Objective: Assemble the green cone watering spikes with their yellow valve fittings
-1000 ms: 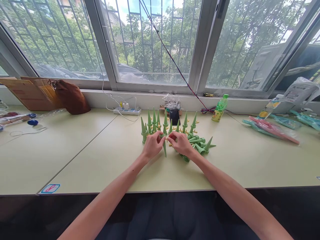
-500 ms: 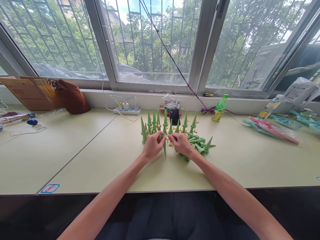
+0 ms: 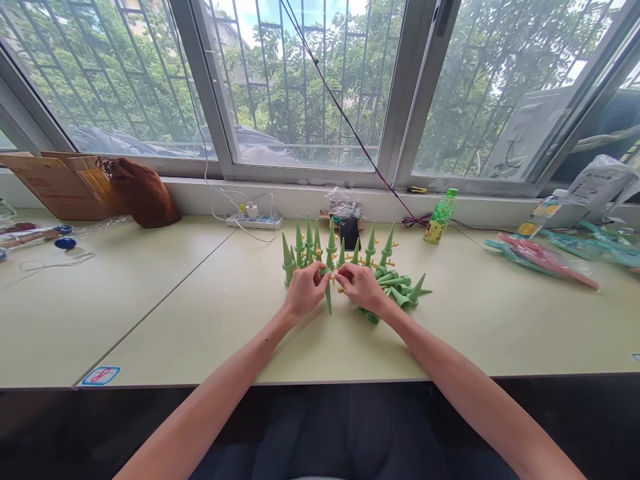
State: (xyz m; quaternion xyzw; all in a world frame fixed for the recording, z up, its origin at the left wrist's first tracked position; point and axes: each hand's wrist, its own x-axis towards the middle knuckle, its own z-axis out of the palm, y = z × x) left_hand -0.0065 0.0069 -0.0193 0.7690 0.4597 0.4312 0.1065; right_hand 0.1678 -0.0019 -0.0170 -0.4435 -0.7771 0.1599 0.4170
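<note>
Pinching left hand: the left hand (image 3: 306, 290), near the middle of the frame, has thumb and forefinger closed on a green spike (image 3: 329, 299).
Right hand: the right hand (image 3: 361, 285) sits just right of it, thumb and forefinger brought together on a small yellow piece (image 3: 333, 278) — the other fingers are curled in.
Upright spikes: more standing spikes (image 3: 331, 241) rise behind both hands, centre of the frame, tips up, several with yellow stubs out to the side.
Loose pile: green parts (image 3: 395, 287) lie heaped just right of the right hand, which covers some of them.
In the way: both hands hide the feet of some standing spikes, and the spikes partly overlap a flat black object (image 3: 349, 233).
Back edge: a white power strip (image 3: 254, 221) lies left of centre; a green bottle (image 3: 438, 219) stands right of centre.
Far sides: a brown pouch (image 3: 143, 193) leans by cardboard (image 3: 55, 187) at upper left; pink and teal packets (image 3: 545, 260) lie at right.
Table: the pale tabletop (image 3: 200, 333) bears a marked label (image 3: 101, 376) at lower left.
Held spike: smooth and light green, it tapers to a point toward the bottom of the frame — its wide end is mostly hidden by the left fingers.
</note>
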